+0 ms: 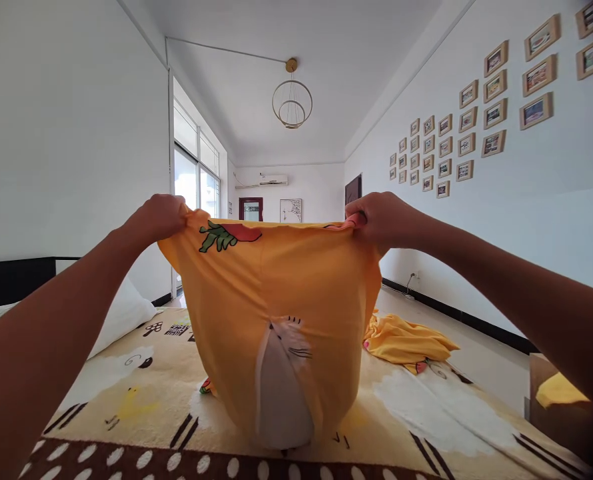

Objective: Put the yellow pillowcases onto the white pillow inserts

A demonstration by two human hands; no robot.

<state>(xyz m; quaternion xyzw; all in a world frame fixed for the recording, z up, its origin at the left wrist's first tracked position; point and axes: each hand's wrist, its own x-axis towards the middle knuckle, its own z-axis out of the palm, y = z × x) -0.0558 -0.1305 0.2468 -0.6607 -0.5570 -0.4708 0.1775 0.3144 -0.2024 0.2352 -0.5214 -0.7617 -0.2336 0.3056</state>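
Yellow pajama pants [306, 280] hang stretched between my two hands, above the bed. They show a red-and-green vegetable print near the top edge, a centre seam, and a white patch with dark whisker-like lines lower down. My left hand [164, 217] is closed on the top left corner. My right hand [384, 217] grips the top right corner, with a bunch of reddish cloth at its fingers. The lower part hangs down to the blanket [166, 393]; whether it touches is hard to tell.
Another crumpled yellow cloth [409, 340] lies on the bed at right. A white pillow [121, 313] is at left, by a dark headboard [16, 280]. An open box [556, 407] with yellow material stands at lower right. Framed pictures [444, 147] cover the right wall.
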